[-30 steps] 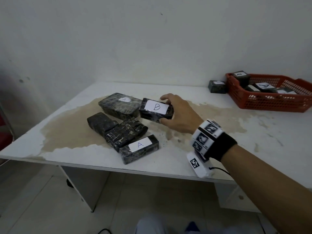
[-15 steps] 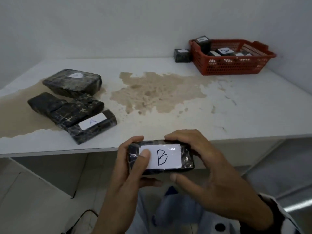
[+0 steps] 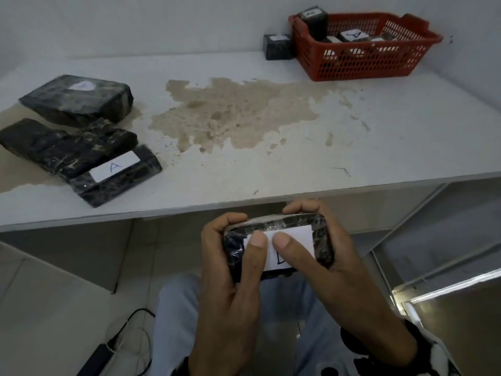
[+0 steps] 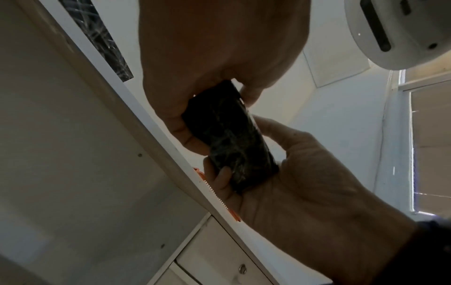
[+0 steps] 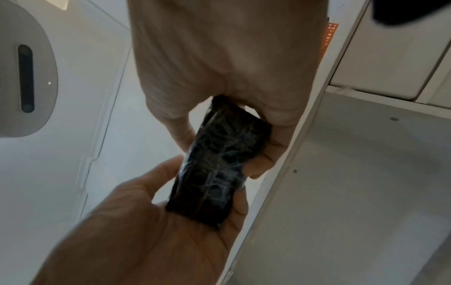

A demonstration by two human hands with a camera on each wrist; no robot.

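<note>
A black film-wrapped block [image 3: 324,241] with a white label marked B is held below the table's front edge, over my lap. My left hand [image 3: 225,270] grips its left end and my right hand [image 3: 336,270] grips its right end. Both thumbs press on the label [image 3: 301,237] and hide part of the letter. The left wrist view shows the block's [image 4: 231,138] dark underside, with my left hand [image 4: 207,77] and right hand [image 4: 307,173] curled round its ends. From the right wrist, the block [image 5: 219,164] lies between my right hand [image 5: 231,67] and left hand [image 5: 146,221].
On the white table [image 3: 311,172], at the left, lie a block labelled A [image 3: 116,175], two unlabelled dark blocks [image 3: 65,147] and a larger block [image 3: 78,99]. A red basket [image 3: 366,58] with several blocks stands back right, a small block [image 3: 276,47] beside it. A brown stain [image 3: 230,112] covers the middle.
My right hand lifted the B block off the table and brought it down in front of me. My left hand joined it. Both thumbs now lie on the label.
</note>
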